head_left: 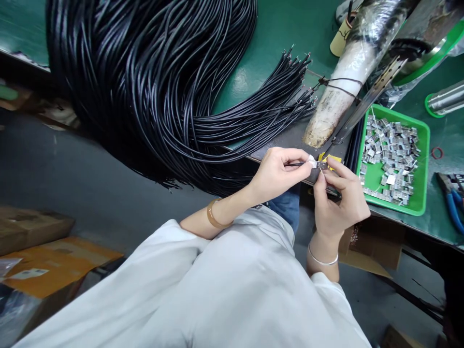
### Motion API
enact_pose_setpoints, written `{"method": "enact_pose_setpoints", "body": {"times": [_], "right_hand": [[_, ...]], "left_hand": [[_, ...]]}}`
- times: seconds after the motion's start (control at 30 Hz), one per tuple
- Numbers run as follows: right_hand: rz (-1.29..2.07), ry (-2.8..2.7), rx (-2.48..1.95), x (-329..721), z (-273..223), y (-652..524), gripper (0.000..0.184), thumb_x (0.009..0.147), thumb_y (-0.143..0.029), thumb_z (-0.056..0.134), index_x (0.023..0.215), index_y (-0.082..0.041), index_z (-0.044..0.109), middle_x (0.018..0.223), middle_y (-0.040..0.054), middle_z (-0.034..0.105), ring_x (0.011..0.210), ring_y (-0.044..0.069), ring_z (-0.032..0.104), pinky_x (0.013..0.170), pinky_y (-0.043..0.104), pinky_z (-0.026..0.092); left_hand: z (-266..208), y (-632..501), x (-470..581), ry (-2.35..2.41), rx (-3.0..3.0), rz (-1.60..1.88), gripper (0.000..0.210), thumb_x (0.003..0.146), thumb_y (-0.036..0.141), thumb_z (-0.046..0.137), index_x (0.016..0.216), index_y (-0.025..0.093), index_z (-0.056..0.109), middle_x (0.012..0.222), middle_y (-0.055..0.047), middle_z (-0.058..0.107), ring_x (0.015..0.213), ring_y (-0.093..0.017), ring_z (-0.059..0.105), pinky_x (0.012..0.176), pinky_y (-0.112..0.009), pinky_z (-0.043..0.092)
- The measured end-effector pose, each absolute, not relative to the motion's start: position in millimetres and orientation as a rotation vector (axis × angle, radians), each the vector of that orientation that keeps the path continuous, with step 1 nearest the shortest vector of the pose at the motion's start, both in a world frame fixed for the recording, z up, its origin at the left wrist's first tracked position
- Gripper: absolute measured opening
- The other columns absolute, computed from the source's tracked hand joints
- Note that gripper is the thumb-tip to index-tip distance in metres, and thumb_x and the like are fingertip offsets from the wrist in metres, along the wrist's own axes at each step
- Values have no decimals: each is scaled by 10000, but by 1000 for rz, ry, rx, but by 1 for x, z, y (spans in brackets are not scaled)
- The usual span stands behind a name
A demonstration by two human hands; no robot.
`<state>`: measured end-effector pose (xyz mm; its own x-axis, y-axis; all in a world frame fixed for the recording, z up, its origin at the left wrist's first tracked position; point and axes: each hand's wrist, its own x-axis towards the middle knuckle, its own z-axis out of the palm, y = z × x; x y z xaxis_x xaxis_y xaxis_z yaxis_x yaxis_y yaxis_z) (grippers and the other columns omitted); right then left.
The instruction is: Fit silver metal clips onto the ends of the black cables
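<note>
My left hand is pinched closed on a black cable, close to its end. A bit of white material shows at the fingertips. My right hand is closed at the fingertips on a small metal part, which meets the cable end. A thin pale strand runs by the right thumb. Just behind the fingers lies a yellow piece, partly covered. Above it, a slanted metal bar points its thin tip down toward the hands.
A big bundle of black cables spreads over the green table. A wrapped white tube slants down near the hands. On the right, a green tray holds several small metal parts; blue-handled pliers lie beyond. Cardboard boxes stand lower left.
</note>
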<state>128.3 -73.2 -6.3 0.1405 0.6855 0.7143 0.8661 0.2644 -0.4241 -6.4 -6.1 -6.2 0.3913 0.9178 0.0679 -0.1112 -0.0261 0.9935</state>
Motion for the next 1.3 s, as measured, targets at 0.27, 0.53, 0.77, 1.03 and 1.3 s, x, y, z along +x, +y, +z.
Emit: {"method": "enact_pose_setpoints", "body": {"times": [0.27, 0.53, 0.77, 1.03, 1.3], "right_hand": [[-178, -1537, -1470, 125, -2, -65, 98, 862, -160, 676, 928, -231, 675, 1089, 37, 761, 989, 216, 750, 802, 370, 649], [-117, -1539, -1463, 122, 5, -70, 132, 833, -123, 695, 916, -222, 665, 1160, 47, 746, 997, 213, 750, 829, 372, 658], [-125, -1584, -1470, 131, -3, -77, 177, 822, -121, 703, 949, -229, 643, 1088, 27, 766, 992, 200, 753, 847, 329, 638], [-146, -1658, -1427, 137, -2, -79, 123, 890, -158, 650, 976, -240, 618, 1010, 1, 768, 950, 161, 749, 807, 292, 613], [378, -1236, -1585, 140, 8, -80, 150, 888, -325, 683, 884, -209, 588, 725, -56, 593, 483, 70, 603, 435, 185, 489]], "left_hand": [[-4, -4, -1, 887, 1389, 1055, 196, 854, 266, 624, 750, 124, 711, 569, 34, 467, 511, -51, 294, 467, -222, 218], [-1, -3, -4, 846, 1403, 1031, 200, 855, 284, 630, 788, 115, 714, 607, 26, 501, 516, -46, 294, 463, -209, 236], [-5, -7, -6, 887, 1428, 908, 170, 844, 252, 617, 792, 113, 700, 605, 32, 454, 544, -54, 300, 495, -216, 229], [2, -6, -12, 662, 1221, 720, 193, 811, 303, 692, 763, 122, 643, 560, 61, 379, 516, -48, 301, 478, -207, 235], [4, -16, -19, 564, 1210, 677, 167, 854, 276, 665, 856, 121, 601, 589, 27, 554, 515, -54, 471, 523, -182, 389]]}}
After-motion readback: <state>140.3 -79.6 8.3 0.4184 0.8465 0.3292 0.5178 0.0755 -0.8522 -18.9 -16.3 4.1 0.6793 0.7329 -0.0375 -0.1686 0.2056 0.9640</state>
